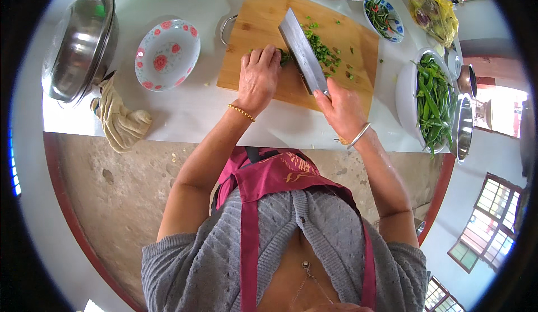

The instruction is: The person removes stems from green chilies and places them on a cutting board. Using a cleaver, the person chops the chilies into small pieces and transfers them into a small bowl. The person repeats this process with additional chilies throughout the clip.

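Note:
A wooden cutting board (252, 22) lies on the white table before me. My right hand (342, 106) grips the handle of a cleaver (302, 51), its broad blade angled up and to the left over the board. My left hand (260, 74) rests on the board with fingers curled, holding a small bunch of green vegetable (285, 56) just left of the blade; most of the bunch is hidden under the fingers. Chopped green pieces (321, 51) lie in a heap right of the blade, with some scattered around.
Left of the board stand a rose-patterned bowl (168, 60), a lidded steel pot (77, 47) and a cloth (122, 118) over the edge. Along the right are green peppers (433, 102) in a white bowl, a plate of chillies (382, 20) and a yellow bag (441, 18).

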`<state>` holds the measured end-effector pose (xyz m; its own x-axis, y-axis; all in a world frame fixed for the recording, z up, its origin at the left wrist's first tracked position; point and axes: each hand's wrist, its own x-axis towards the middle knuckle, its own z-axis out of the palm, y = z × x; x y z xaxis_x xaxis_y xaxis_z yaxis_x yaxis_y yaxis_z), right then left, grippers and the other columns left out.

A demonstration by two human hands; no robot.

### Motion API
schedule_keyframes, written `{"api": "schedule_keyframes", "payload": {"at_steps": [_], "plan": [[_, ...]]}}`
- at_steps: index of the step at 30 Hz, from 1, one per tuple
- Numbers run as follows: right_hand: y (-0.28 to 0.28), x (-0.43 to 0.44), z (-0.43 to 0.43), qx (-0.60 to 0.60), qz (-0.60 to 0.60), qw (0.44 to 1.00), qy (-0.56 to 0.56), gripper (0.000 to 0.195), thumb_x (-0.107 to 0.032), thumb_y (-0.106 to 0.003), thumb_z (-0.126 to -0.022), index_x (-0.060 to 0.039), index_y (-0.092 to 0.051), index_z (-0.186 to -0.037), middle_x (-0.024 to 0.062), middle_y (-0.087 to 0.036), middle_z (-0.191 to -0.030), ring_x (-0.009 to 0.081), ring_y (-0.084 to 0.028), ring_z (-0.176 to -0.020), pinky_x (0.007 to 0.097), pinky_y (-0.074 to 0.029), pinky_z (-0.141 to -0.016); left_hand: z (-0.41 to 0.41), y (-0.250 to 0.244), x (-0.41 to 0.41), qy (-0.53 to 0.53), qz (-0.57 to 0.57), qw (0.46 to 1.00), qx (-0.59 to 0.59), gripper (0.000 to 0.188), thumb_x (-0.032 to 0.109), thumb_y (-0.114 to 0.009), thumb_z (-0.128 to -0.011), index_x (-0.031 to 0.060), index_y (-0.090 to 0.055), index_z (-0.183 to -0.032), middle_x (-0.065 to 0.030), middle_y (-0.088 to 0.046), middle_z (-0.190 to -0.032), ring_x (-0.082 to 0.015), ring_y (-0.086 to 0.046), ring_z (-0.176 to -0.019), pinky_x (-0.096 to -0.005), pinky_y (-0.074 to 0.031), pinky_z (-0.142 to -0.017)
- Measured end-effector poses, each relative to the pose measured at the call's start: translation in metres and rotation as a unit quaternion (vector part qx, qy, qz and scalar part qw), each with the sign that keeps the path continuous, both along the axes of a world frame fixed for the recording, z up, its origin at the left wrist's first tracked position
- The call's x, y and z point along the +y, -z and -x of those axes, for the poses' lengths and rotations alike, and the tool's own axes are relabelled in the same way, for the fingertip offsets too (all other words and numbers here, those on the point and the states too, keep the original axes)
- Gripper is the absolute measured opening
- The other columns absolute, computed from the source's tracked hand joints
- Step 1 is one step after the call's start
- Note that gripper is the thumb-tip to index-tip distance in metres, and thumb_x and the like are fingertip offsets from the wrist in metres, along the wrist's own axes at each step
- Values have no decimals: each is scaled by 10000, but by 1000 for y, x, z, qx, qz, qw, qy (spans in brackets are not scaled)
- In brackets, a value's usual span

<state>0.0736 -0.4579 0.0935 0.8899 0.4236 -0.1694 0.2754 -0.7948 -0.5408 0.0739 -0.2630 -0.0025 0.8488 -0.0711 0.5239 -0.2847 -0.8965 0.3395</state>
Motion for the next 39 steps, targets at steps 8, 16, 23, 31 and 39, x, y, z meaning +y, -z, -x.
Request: {"api": "schedule_keyframes", "payload": {"at_steps": [8, 16, 23, 31, 39], "plan": [[-28, 1, 6, -40, -6, 998, -43, 259, -237, -550, -882, -15, -452, -793, 185, -546, -612, 404, -536, -580, 480, -407, -527, -2, 0, 1, -5, 62, 998, 9, 246, 81, -630, -727, 33, -589, -965, -54, -544, -1043, -251, -513, -954, -377, -400, -837], [-8, 9, 0, -23, 42, 998, -29, 251, -230, -543, -881, -16, -449, -789, 191, -544, -605, 400, -537, -585, 476, -401, -522, 1, 7, 0, -2, 68, 998, -8, 295, 40, -627, -724, 41, -599, -1018, -75, -567, -1057, -271, -529, -975, -391, -416, -825], [-36, 3, 4, -44, 2, 997, -62, 261, -236, -557, -874, -14, -450, -785, 188, -535, -592, 397, -535, -586, 475, -398, -533, -1, 8, 2, -5, 71, 997, 8, 258, 25, -601, -729, 33, -603, -986, -89, -571, -1028, -275, -530, -907, -388, -413, -782], [-11, 12, -3, -47, 53, 996, -47, 289, -248, -553, -881, -10, -444, -758, 191, -531, -589, 399, -534, -582, 474, -397, -529, -1, 0, 1, 11, 77, 997, -15, 196, 26, -575, -736, -19, -594, -925, -95, -565, -979, -273, -528, -911, -391, -420, -813], [-36, 1, 9, -24, 8, 999, -28, 291, -240, -558, -880, -4, -438, -761, 193, -529, -588, 396, -529, -568, 457, -395, -514, -1, 5, -2, 16, 88, 996, -27, 148, 26, -563, -760, -17, -612, -892, -84, -583, -985, -255, -540, -903, -377, -426, -804]]}}
